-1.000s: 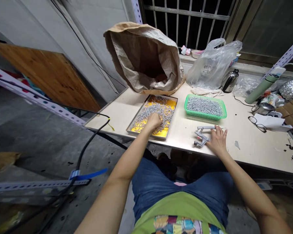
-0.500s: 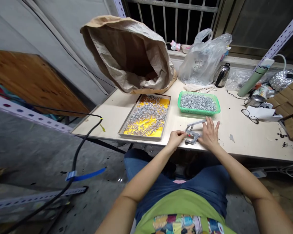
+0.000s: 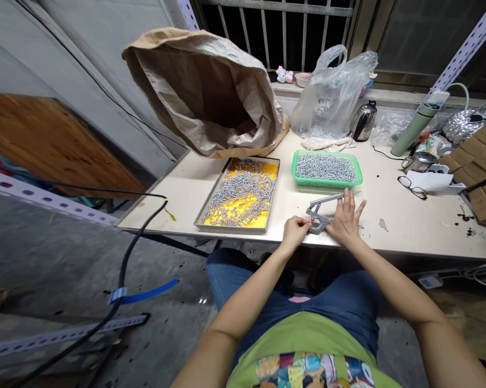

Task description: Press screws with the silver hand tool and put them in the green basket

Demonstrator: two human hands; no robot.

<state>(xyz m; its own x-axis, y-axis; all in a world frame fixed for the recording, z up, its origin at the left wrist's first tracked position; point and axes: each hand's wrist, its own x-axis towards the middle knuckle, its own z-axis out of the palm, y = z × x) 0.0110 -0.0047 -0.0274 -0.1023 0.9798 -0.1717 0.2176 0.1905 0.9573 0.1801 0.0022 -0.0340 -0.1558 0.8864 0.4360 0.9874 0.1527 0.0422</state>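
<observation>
On the table's front part lies a grey metal hand tool (image 3: 318,223) with a lever handle, a small spring and an open C-shaped jaw. My right hand (image 3: 347,222) holds it at the handle end, palm down, fingers spread across the lever. With thumb and fingertips pinched, my left hand (image 3: 295,233) is at the jaw; whatever it grips is too small to make out. A tiny red spot shows by those fingertips. Behind the tool stands a green plastic basket (image 3: 327,184) full of small metal screw-like pieces. To the left, a shallow tray (image 3: 270,207) holds similar pieces on yellow lining.
A large open paper sack (image 3: 210,97) leans behind the tray. Further back are a plastic bag (image 3: 321,102), a metal jug (image 3: 364,123) and a green bottle (image 3: 415,129). Eyeglasses (image 3: 412,187) lie at the right, near stacked cardboard boxes (image 3: 483,161). A black cable (image 3: 124,264) hangs at the left.
The tool's jaw end has turned a little and its lever shows further past my right fingers. My left hand stays pinched at the jaw. The whole view has shifted slightly.
</observation>
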